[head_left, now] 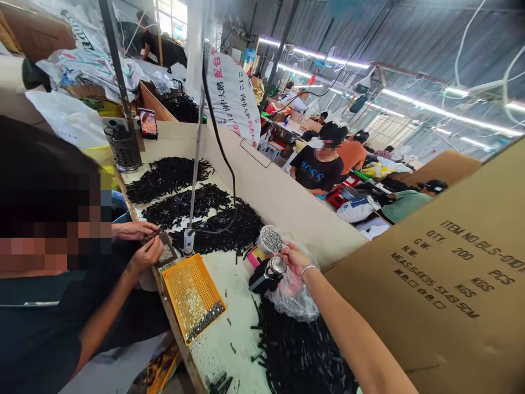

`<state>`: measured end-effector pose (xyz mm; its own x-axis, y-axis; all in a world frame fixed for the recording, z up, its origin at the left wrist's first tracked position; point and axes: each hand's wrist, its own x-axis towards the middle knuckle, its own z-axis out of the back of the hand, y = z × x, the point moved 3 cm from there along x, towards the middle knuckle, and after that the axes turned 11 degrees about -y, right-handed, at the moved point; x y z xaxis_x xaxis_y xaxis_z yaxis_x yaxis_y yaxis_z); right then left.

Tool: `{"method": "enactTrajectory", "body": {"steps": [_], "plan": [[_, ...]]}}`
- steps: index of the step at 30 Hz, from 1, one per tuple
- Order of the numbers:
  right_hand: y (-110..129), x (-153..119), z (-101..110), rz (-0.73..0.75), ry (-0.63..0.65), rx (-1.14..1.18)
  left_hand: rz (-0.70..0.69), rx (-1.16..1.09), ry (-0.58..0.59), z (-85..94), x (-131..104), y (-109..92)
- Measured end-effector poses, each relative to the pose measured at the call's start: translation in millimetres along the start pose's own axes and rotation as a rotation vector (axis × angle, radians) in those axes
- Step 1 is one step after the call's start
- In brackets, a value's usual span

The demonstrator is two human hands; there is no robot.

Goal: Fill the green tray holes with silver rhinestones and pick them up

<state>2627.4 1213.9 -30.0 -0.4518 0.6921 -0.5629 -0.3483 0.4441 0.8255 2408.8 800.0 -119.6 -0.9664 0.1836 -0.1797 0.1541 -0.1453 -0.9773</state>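
My right hand [292, 258], with a bracelet at its wrist, reaches in from the lower right. Its fingers are closed on the rim of a small white tub [271, 239] filled with tiny silvery metal pieces. Just below the tub stands a dark flask [266, 273] with a shiny metal top. Beneath my hand lies a clear plastic bag [297, 303], and a pink and yellow item [256, 256] sits partly hidden behind the flask. A heap of black strips [299, 350] spreads under my forearm. My left hand is out of view.
A co-worker's hands [145, 246] work over a small tray at the left table edge. Nearby is a yellow perforated basket [194, 298] with small metal pieces. Black piles [172, 178] cover the far tabletop. A metal pole [196, 158] rises there; a large carton [451, 262] stands right.
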Motion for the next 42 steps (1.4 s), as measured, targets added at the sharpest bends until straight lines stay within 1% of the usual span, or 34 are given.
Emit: {"method": "enactTrajectory", "body": {"steps": [3,6,9,12,14,15,17,18,20,24,26,28,30,32,34,37,38,40,42], "plan": [[3,8,1,-0.029,0.034,-0.059,0.001,0.028,-0.035,-2.3,8,12],[9,12,5,-0.037,0.048,-0.099,0.020,0.058,-0.054,-4.0,9,16],[10,17,9,-0.037,0.047,-0.124,0.061,0.100,-0.073,-4.3,5,12],[4,25,10,-0.037,0.038,-0.139,0.134,0.163,-0.111,-4.8,3,3],[-2,31,11,-0.036,0.030,-0.146,0.193,0.205,-0.151,-9.7,3,-2],[-4,34,12,-0.035,0.026,-0.150,0.218,0.222,-0.170,-15.3,3,-5],[-9,39,13,-0.036,0.023,-0.160,0.250,0.246,-0.194,-35.5,0,-8],[-12,41,14,-0.037,0.024,-0.165,0.256,0.253,-0.195,-50.5,-3,-10],[-16,44,15,-0.039,0.032,-0.177,0.253,0.256,-0.161,-89.8,-10,-13],[-23,52,18,-0.042,0.058,-0.199,0.205,0.226,0.013,-186.2,-28,-21],[-27,55,17,-0.040,0.082,-0.206,0.196,0.220,0.092,-230.3,-36,-24],[-32,58,16,-0.035,0.113,-0.207,0.194,0.220,0.183,-267.1,-41,-27],[-37,61,13,-0.027,0.138,-0.201,0.199,0.225,0.280,-294.5,-45,-30],[-42,63,11,-0.017,0.153,-0.191,0.213,0.233,0.356,-310.6,-47,-31],[-47,65,10,-0.002,0.166,-0.179,0.237,0.234,0.387,-316.3,-47,-31],[-53,70,13,0.034,0.194,-0.143,0.285,0.200,0.365,-312.6,-42,-29],[-54,71,16,0.067,0.211,-0.156,0.303,0.179,0.349,-310.0,-41,-28],[-57,75,20,0.195,0.267,-0.270,0.336,0.130,0.311,-304.3,-38,-26],[-60,79,21,0.349,0.329,-0.447,0.355,0.078,0.266,-298.7,-35,-25]]}}
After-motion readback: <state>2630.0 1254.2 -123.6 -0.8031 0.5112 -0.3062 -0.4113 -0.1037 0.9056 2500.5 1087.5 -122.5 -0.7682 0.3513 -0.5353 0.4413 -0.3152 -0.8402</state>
